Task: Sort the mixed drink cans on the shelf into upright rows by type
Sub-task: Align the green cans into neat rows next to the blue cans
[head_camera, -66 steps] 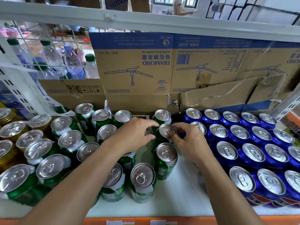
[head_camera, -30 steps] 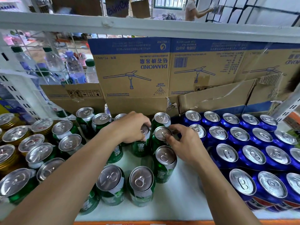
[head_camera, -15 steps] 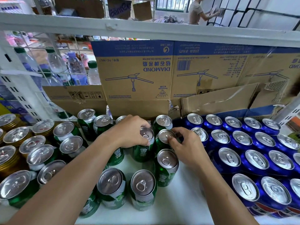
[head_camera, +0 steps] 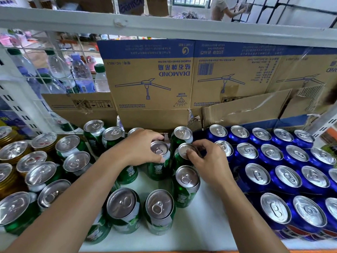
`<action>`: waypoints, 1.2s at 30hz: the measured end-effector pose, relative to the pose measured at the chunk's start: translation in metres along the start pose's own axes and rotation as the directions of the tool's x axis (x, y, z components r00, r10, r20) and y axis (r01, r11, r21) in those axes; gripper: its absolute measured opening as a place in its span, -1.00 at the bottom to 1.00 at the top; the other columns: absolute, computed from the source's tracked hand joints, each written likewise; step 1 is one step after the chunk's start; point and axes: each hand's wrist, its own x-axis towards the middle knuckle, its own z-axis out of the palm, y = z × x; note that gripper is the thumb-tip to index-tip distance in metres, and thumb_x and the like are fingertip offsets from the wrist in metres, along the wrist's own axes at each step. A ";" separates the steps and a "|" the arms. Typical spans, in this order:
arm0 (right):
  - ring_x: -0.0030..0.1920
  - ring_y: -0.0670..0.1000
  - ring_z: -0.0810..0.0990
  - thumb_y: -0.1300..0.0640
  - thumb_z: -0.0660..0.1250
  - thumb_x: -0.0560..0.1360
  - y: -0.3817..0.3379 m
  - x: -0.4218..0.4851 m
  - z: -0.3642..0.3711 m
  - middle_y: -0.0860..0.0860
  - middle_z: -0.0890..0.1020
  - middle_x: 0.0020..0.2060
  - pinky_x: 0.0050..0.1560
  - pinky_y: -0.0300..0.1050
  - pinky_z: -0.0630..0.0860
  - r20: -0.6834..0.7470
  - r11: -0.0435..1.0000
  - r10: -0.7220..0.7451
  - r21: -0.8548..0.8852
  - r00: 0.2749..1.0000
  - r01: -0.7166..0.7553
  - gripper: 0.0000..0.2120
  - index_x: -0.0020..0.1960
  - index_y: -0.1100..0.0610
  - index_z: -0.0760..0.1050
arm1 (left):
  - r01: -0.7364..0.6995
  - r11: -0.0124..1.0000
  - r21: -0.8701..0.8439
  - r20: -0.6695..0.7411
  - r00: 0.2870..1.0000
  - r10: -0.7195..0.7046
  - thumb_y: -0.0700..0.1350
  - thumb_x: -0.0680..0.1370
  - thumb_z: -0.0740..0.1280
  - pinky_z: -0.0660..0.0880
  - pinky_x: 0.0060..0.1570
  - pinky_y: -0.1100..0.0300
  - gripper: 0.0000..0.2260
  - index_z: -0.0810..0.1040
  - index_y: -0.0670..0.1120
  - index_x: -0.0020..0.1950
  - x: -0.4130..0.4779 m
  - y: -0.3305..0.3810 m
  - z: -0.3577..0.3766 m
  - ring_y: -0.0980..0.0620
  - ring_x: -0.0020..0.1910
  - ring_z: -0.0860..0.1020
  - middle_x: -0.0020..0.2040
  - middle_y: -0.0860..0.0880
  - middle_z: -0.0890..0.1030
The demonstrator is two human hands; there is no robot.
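Green cans [head_camera: 123,202] fill the middle and left of the white shelf [head_camera: 209,225]. Some lie hidden under the left forearm, so their full number cannot be told. The left hand [head_camera: 140,149] has its grip curled over the rim of a first green can [head_camera: 159,152]. The right hand [head_camera: 209,161] pinches the rim of a second green can [head_camera: 182,149] just beside it. That second can is the middle of a column of three, next to the blue cans [head_camera: 271,152]. Seventeen blue tops show, in rows of five, five, four and three, the rightmost cut by the frame edge. Gold cans [head_camera: 13,149] stand at the far left. Printed cardboard boxes [head_camera: 151,83] line the back, and water bottles [head_camera: 80,73] stand behind wire mesh.
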 end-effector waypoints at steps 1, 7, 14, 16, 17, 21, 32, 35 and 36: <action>-0.06 -0.05 0.59 0.02 0.41 0.47 0.000 0.000 0.000 -0.05 0.65 -0.10 -0.01 -0.05 0.55 0.003 1.000 -0.003 -0.006 1.000 0.003 -0.75 0.11 0.09 0.59 | -0.004 1.000 0.006 0.016 1.000 0.004 0.07 0.39 0.51 0.26 0.04 0.31 -0.35 0.41 0.00 0.43 0.000 0.000 0.000 0.06 0.31 0.40 0.36 0.04 0.47; -0.04 -0.06 0.59 -0.06 0.41 0.46 0.000 -0.004 -0.005 -0.08 0.63 -0.08 0.01 -0.05 0.55 0.021 0.999 0.023 0.040 1.000 -0.024 -0.72 0.12 0.04 0.56 | -0.008 1.000 0.016 0.041 0.999 0.008 0.11 0.38 0.51 0.27 0.20 0.25 -0.28 0.34 0.00 0.47 -0.001 0.001 0.006 0.03 0.38 0.33 0.41 0.01 0.40; 0.01 -0.06 0.59 -0.15 0.48 0.37 -0.003 -0.001 -0.008 -0.09 0.63 -0.04 0.03 -0.12 0.54 0.156 0.999 0.048 0.009 0.987 -0.050 -0.46 0.26 0.04 0.49 | 0.017 0.996 0.088 0.018 1.000 -0.018 0.12 0.38 0.50 0.40 0.19 0.14 -0.39 0.45 -0.05 0.36 0.000 0.004 0.006 -0.02 0.27 0.44 0.30 -0.03 0.51; -0.03 -0.02 0.60 -0.16 0.50 0.33 -0.003 0.003 -0.006 -0.05 0.65 -0.08 -0.01 -0.06 0.56 0.195 0.997 0.073 -0.045 0.978 -0.065 -0.51 0.17 0.04 0.53 | 0.027 0.996 0.084 0.007 1.000 -0.028 0.12 0.37 0.52 0.47 0.11 0.06 -0.45 0.51 -0.06 0.27 -0.001 0.006 0.005 -0.03 0.14 0.50 0.18 -0.03 0.57; -0.06 0.00 0.60 -0.14 0.50 0.32 -0.004 0.004 -0.005 -0.04 0.64 -0.13 -0.06 -0.05 0.55 0.186 0.995 0.078 -0.072 0.979 -0.065 -0.56 0.10 0.06 0.55 | 0.035 0.996 0.078 0.006 0.999 -0.035 0.11 0.36 0.52 0.49 0.08 0.05 -0.46 0.52 -0.05 0.27 -0.003 0.007 0.004 -0.03 0.11 0.52 0.15 -0.03 0.58; -0.15 0.03 0.57 -0.08 0.51 0.29 -0.012 0.008 -0.002 -0.01 0.62 -0.22 -0.18 -0.09 0.49 0.118 0.990 0.033 -0.139 0.992 -0.017 -0.63 -0.02 0.11 0.57 | 0.060 0.997 0.051 -0.070 0.996 -0.057 0.07 0.36 0.54 0.46 0.06 0.15 -0.45 0.53 0.00 0.32 -0.011 0.011 -0.010 -0.05 0.15 0.52 0.18 -0.05 0.59; -0.31 0.05 0.53 -0.13 0.52 0.26 -0.044 0.021 0.019 0.03 0.57 -0.34 -0.36 -0.12 0.41 0.247 0.971 -0.140 -0.158 0.959 0.182 -0.63 -0.22 0.14 0.51 | 0.021 0.978 -0.205 -0.478 0.870 -0.119 0.03 0.35 0.55 0.29 0.14 0.23 -0.48 0.56 0.03 0.30 -0.032 0.016 -0.065 0.06 0.24 0.48 0.27 0.01 0.57; -0.25 0.05 0.57 -0.21 0.53 0.27 -0.047 0.023 0.031 0.05 0.61 -0.29 -0.27 -0.01 0.54 0.321 0.965 -0.129 -0.179 0.938 0.194 -0.54 -0.12 0.16 0.58 | 0.012 0.965 -0.263 -0.531 0.833 -0.155 0.02 0.34 0.56 0.34 0.11 0.25 -0.51 0.59 0.02 0.25 -0.032 0.010 -0.063 0.08 0.16 0.53 0.21 0.01 0.60; -0.24 0.07 0.58 -0.23 0.53 0.28 -0.047 0.024 0.033 0.07 0.62 -0.27 -0.22 0.03 0.57 0.337 0.964 -0.121 -0.184 0.934 0.192 -0.52 -0.10 0.17 0.58 | 0.006 0.959 -0.283 -0.544 0.822 -0.166 0.02 0.34 0.56 0.36 0.10 0.26 -0.52 0.60 0.03 0.24 -0.032 0.009 -0.062 0.09 0.14 0.54 0.19 0.01 0.61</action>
